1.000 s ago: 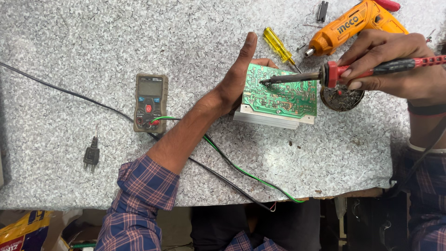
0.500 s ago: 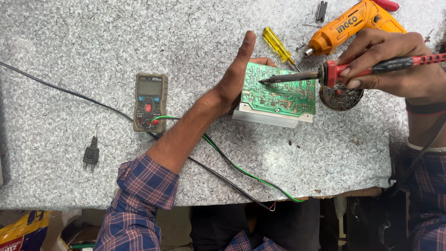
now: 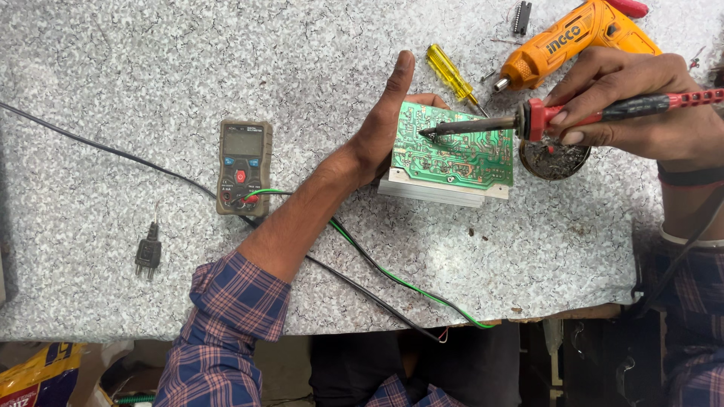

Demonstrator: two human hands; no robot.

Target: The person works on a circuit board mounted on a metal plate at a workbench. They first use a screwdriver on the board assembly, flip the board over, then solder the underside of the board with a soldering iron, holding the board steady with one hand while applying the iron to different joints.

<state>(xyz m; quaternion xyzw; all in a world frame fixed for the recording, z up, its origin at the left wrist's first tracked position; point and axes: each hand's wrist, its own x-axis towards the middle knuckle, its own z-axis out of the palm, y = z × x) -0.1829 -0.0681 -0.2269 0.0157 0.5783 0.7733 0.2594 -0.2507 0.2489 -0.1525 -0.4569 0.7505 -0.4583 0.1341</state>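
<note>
- Left hand (image 3: 388, 124) set on edge against the left side of the green circuit board (image 3: 456, 147), thumb up, fingers curled round the board's far edge; steadying the board rather than gripping it.
- Right hand (image 3: 633, 102) closed in a pen-like pinch round the red-handled soldering iron (image 3: 573, 117), fingers wrapped over the grip just behind the collar.
- Iron shaft stretched leftwards from the right hand, dark tip (image 3: 426, 133) resting on the board's upper middle, close to the left hand's fingers.
- Board lying copper side up on a pale metal block (image 3: 437, 192), between the two hands.
- Round tin of dark residue (image 3: 554, 158) directly beneath the right hand, touching the board's right edge.
- Orange power screwdriver (image 3: 573, 41) just beyond the right hand; yellow-handled screwdriver (image 3: 451, 71) beyond the board, between both hands.
- Multimeter (image 3: 243, 167) well left of the left forearm, green lead (image 3: 377, 264) and black lead (image 3: 354, 283) running under that forearm toward the table's near edge.
- Black two-pin plug (image 3: 148, 252) further left still, on the speckled grey table (image 3: 151, 75).
</note>
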